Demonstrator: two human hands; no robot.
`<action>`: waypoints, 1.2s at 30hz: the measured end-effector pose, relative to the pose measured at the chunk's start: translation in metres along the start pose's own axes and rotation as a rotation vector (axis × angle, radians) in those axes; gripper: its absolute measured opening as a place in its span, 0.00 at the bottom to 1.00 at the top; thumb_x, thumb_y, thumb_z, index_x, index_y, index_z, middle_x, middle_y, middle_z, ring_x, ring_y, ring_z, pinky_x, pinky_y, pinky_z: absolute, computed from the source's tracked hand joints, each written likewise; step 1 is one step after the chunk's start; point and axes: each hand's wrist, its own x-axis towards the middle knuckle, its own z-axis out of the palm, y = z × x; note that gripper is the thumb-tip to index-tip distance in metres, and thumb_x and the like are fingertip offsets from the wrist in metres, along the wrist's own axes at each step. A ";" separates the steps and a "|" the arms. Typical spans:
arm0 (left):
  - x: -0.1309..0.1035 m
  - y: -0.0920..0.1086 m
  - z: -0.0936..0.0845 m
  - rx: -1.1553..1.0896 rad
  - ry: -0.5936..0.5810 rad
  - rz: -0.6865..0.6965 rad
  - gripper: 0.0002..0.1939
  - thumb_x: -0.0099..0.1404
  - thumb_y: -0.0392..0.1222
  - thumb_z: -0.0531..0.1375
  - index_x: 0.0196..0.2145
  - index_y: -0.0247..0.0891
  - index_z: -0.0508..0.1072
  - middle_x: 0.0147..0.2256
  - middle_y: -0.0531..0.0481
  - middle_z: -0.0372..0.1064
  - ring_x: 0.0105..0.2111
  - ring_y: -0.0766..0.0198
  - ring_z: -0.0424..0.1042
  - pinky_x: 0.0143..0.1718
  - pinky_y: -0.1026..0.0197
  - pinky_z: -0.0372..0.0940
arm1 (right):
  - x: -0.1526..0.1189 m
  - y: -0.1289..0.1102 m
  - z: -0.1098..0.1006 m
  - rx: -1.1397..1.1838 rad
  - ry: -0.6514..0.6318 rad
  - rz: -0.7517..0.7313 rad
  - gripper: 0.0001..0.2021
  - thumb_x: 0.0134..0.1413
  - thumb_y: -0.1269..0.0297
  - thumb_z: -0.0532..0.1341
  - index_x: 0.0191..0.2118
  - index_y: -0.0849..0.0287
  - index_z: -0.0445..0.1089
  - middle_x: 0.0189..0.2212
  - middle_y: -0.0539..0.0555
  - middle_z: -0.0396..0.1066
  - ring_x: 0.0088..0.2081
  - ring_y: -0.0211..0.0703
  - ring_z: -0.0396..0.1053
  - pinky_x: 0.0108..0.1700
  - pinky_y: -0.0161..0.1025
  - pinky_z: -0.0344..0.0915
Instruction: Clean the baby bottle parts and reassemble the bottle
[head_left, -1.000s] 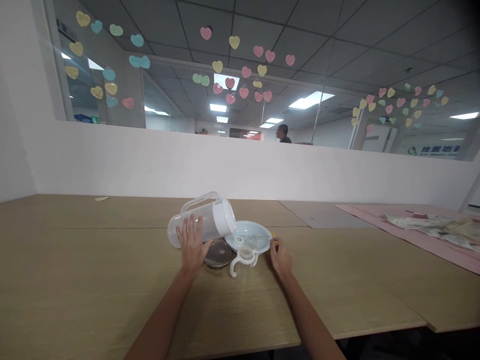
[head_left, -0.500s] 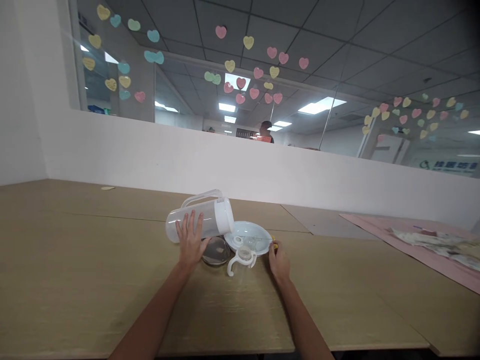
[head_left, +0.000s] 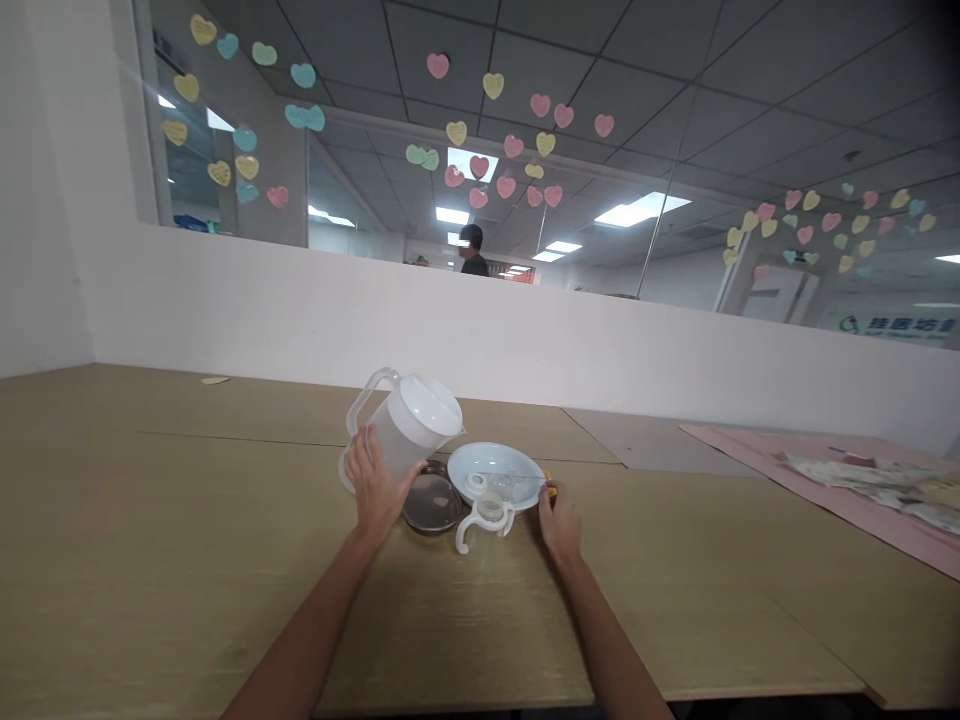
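Raised from its nearly flat lie of half a second ago, the pitcher [head_left: 401,440] now leans at a steeper slant in the head view, its white lid [head_left: 427,405] turned up and toward the right. Its clear handle [head_left: 367,395] arches at the upper left. The left hand [head_left: 375,490] has come round with it and holds the cloudy body from the near side, thumb apart from the fingers. The right hand [head_left: 561,520] keeps its place at the right edge of the pale blue bowl [head_left: 532,468], fingertips closed around a small yellow piece [head_left: 553,490]; a thin line runs from there across the bowl, too fine to identify.

Within the bowl's outline show a small white ring [head_left: 476,482] and a clear rounded piece [head_left: 501,487]. Before it, on the near side, is a white hooked piece [head_left: 480,520] with a round middle, one curved arm reaching toward the front of the table [head_left: 450,630]. A dark round dish [head_left: 433,503] sits just left of the bowl, beside the left hand.

Farther right, a pink cloth [head_left: 742,447] bears crumpled material [head_left: 877,482]. Behind the glass, a person [head_left: 474,255] now appears farther left than before, below heart-shaped notes [head_left: 506,187].
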 end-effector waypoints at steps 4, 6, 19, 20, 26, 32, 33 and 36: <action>0.002 -0.006 -0.001 -0.076 -0.031 -0.004 0.52 0.53 0.64 0.58 0.63 0.30 0.42 0.59 0.29 0.49 0.58 0.40 0.50 0.56 0.42 0.50 | 0.000 0.001 0.000 0.004 -0.006 0.004 0.19 0.62 0.57 0.43 0.49 0.60 0.64 0.38 0.56 0.72 0.39 0.46 0.70 0.36 0.36 0.59; 0.003 -0.009 -0.003 -0.098 -0.058 0.053 0.53 0.53 0.64 0.58 0.63 0.30 0.40 0.59 0.29 0.47 0.59 0.41 0.50 0.56 0.43 0.52 | -0.001 0.000 -0.001 0.007 -0.011 0.007 0.19 0.62 0.57 0.43 0.49 0.59 0.64 0.37 0.56 0.72 0.39 0.46 0.70 0.36 0.36 0.59; 0.004 -0.018 -0.008 -0.072 -0.089 0.514 0.49 0.59 0.63 0.52 0.63 0.29 0.33 0.59 0.26 0.46 0.61 0.39 0.45 0.56 0.39 0.50 | -0.001 -0.003 -0.004 0.003 -0.041 0.023 0.20 0.62 0.57 0.43 0.50 0.60 0.63 0.34 0.55 0.72 0.37 0.45 0.70 0.36 0.36 0.59; 0.004 -0.018 -0.007 -0.073 -0.080 0.486 0.49 0.58 0.63 0.53 0.63 0.29 0.34 0.59 0.26 0.46 0.61 0.39 0.46 0.56 0.40 0.51 | -0.001 -0.003 -0.004 0.003 -0.044 0.021 0.20 0.62 0.57 0.43 0.50 0.59 0.63 0.34 0.55 0.72 0.37 0.45 0.70 0.36 0.36 0.60; -0.001 -0.016 -0.001 -0.070 -0.029 0.077 0.53 0.53 0.65 0.58 0.63 0.28 0.40 0.59 0.27 0.48 0.59 0.41 0.51 0.55 0.43 0.54 | -0.001 -0.003 -0.005 -0.008 -0.041 0.019 0.19 0.62 0.57 0.43 0.49 0.59 0.63 0.34 0.56 0.72 0.37 0.45 0.70 0.36 0.35 0.60; -0.001 -0.020 0.001 -0.065 0.000 -0.168 0.52 0.55 0.64 0.57 0.63 0.28 0.40 0.59 0.27 0.49 0.58 0.40 0.52 0.54 0.42 0.54 | 0.001 -0.001 -0.002 -0.014 -0.045 0.016 0.20 0.62 0.56 0.43 0.49 0.60 0.64 0.34 0.56 0.72 0.36 0.45 0.70 0.35 0.35 0.59; 0.000 -0.020 0.000 -0.060 0.001 -0.190 0.52 0.55 0.64 0.56 0.63 0.28 0.40 0.59 0.27 0.48 0.58 0.39 0.52 0.54 0.42 0.54 | 0.001 0.000 -0.002 -0.009 -0.048 0.015 0.20 0.62 0.56 0.43 0.49 0.60 0.64 0.34 0.55 0.72 0.37 0.45 0.70 0.35 0.35 0.59; 0.001 -0.020 0.000 -0.053 0.002 -0.217 0.52 0.55 0.64 0.57 0.63 0.26 0.41 0.59 0.27 0.49 0.57 0.37 0.53 0.54 0.41 0.54 | 0.002 0.001 -0.001 0.005 -0.045 0.012 0.20 0.62 0.56 0.43 0.50 0.60 0.63 0.35 0.55 0.72 0.37 0.45 0.70 0.36 0.36 0.59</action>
